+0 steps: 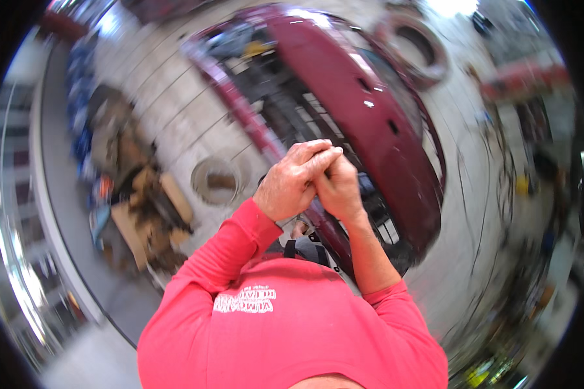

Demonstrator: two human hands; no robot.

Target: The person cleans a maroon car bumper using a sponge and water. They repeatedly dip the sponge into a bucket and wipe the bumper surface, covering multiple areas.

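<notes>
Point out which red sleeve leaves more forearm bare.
The right sleeve, ending well up the forearm; the left sleeve reaches down to the wrist.

The bumper (pixel 344 87) is finished in dark red, with black showing on its inside. The shirt (pixel 305 330) is bright pinkish red and carries white print (pixel 245 301) on the front. The floor (pixel 182 123) is pale grey, ruled with dark lines; the carton (pixel 128 235) is tan.
</notes>
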